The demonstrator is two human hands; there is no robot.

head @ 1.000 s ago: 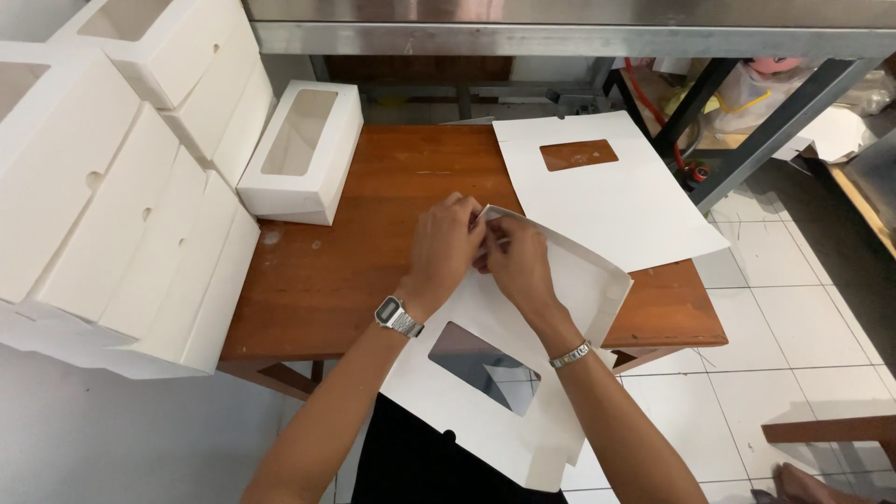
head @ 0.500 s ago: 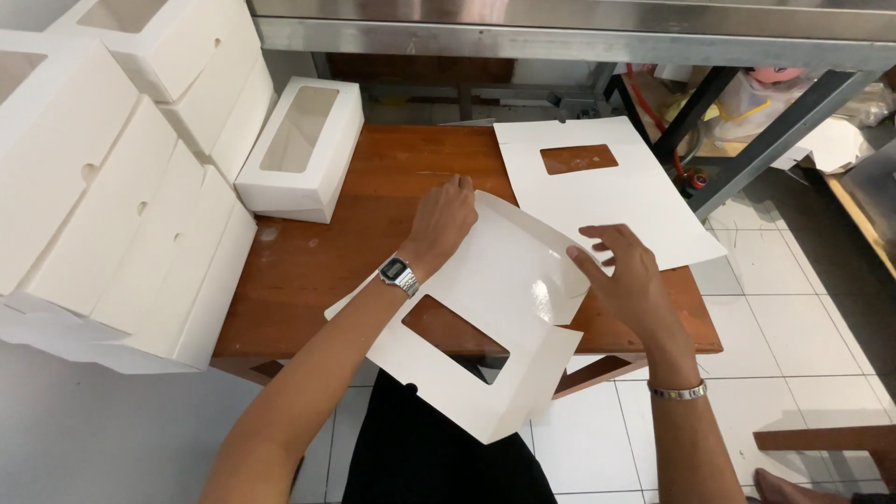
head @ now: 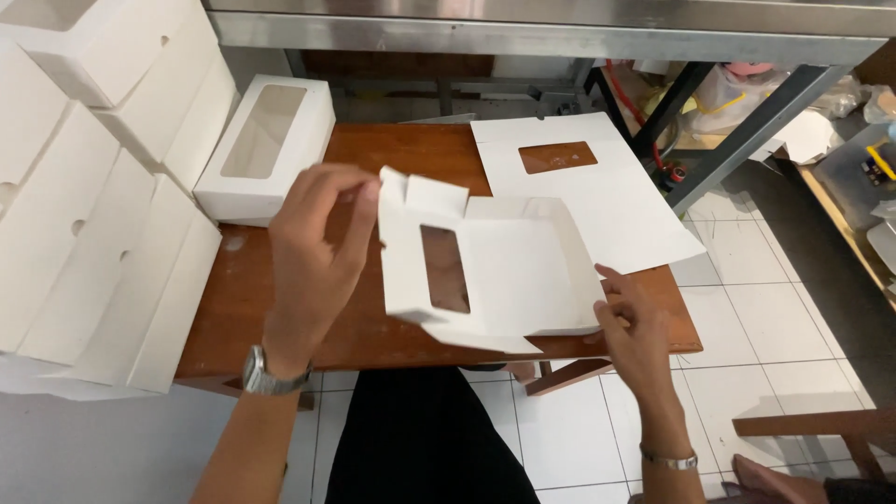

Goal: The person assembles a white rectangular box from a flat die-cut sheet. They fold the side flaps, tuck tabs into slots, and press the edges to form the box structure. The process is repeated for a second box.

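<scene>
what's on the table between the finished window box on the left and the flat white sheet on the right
In the head view, only bare wooden table separates finished box and flat sheet.

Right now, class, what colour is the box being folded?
White, with a cut-out window; the head view shows the box held by both hands.

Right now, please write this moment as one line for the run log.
left hand: holds lid flap of half-folded white box | right hand: at box's right edge | place: wooden table | nearby: flat box sheet
</scene>
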